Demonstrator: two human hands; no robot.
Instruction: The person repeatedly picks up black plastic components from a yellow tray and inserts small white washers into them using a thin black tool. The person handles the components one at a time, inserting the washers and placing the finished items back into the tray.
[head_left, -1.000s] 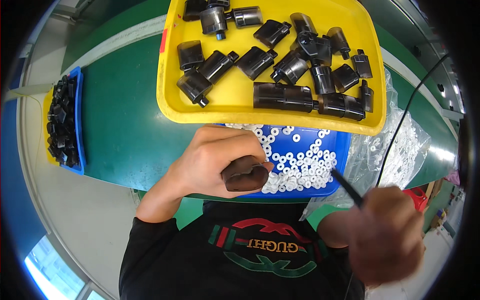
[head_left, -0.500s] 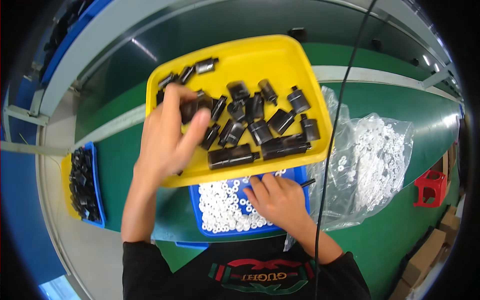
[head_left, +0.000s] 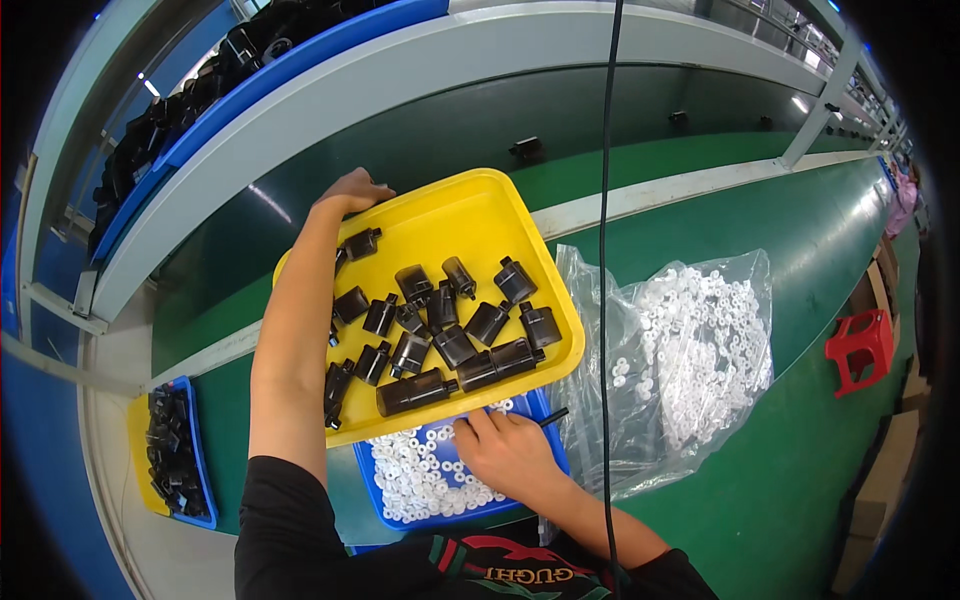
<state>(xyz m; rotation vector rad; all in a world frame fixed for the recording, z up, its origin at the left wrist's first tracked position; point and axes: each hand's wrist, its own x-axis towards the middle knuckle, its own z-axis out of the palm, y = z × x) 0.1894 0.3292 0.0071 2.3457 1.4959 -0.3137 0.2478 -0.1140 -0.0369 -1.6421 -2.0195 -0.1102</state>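
**Yellow tray being gripped at its far rim**

Yellow plastic tray [head_left: 470,215], loaded with dark bottle-shaped parts [head_left: 440,335], is being held at its far left corner by the left hand [head_left: 350,190], its grip curled over the rim. White rings [head_left: 420,475] in a blue bin [head_left: 505,505], partly tucked under the tray's near edge, are being touched by the right hand [head_left: 505,450], fingers pressed together around a thin black tool [head_left: 553,417]. A clear bag of white rings [head_left: 690,350] is lying just right on the green counter [head_left: 800,480]. A smaller yellow-and-blue bin [head_left: 170,455] of dark parts is sitting far left.
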